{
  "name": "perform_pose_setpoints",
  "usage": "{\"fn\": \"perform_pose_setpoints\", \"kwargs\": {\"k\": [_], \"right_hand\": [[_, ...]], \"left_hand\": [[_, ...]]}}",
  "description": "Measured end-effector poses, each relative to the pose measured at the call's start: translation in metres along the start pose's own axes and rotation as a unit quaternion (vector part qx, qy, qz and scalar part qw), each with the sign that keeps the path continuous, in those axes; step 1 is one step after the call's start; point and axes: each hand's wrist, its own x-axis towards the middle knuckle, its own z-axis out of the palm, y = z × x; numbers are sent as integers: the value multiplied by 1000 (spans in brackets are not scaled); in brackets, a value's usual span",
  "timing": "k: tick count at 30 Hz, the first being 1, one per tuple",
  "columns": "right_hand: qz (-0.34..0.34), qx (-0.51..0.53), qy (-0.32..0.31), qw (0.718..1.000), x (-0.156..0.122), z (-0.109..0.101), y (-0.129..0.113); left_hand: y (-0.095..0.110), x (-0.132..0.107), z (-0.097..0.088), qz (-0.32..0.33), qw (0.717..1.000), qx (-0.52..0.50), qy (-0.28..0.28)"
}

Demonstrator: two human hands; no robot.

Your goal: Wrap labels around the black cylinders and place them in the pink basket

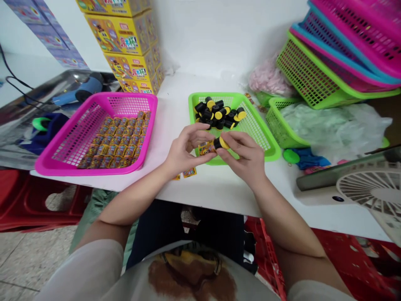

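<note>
Hands nearly meet at mid-frame: the left hand (184,149) pinches a printed wrapper (205,148) between thumb and fingers, and the right hand (248,156) grips a small black container (217,143) by its yellow end, the two pieces touching over the green basket's near rim. At left, a pink basket (147,156) of wrapped pieces (117,142) has its lower rim close to the table's front edge. A strip of white tabletop (171,110) runs from there to the green basket (266,140), whose mesh floor shows right of the piled black containers (221,113). More tabletop spreads rightward to a fan (372,192). Yellow boxes (115,35) at upper left are cut off by the top edge; loose wrappers (189,172) lie partly hidden under the left wrist. Whether the held wrapper encircles the container cannot be told. Contents of the plastic bag (335,125) at right are unclear; the fan and stacked baskets (316,77) run out of frame.
</note>
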Motion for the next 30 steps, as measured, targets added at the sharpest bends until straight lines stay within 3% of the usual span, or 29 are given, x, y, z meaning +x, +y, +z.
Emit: {"fn": "perform_pose_setpoints", "kwargs": {"k": [2,7,13,18,20,24,30], "right_hand": [[21,34,3,999,0,1,-2],[110,50,-20,992,-2,-1,-1],[21,83,-103,991,0,-1,4],[-39,15,-185,982,-3,-4,9],[-64,-53,-164,983,-7,-5,8],[-74,-221,-62,970,-19,5,0],[-114,-236,76,962,-25,30,-20]], "left_hand": [[2,-1,1,2,1000,5,-4],[3,-3,-3,-66,997,18,-23],[11,-3,-7,-111,986,-105,-65],[19,1,-5,-157,961,-224,-29],[18,3,-2,-179,950,-256,-21],[12,4,5,-186,946,-266,4],[9,0,13,-109,963,-245,27]]}}
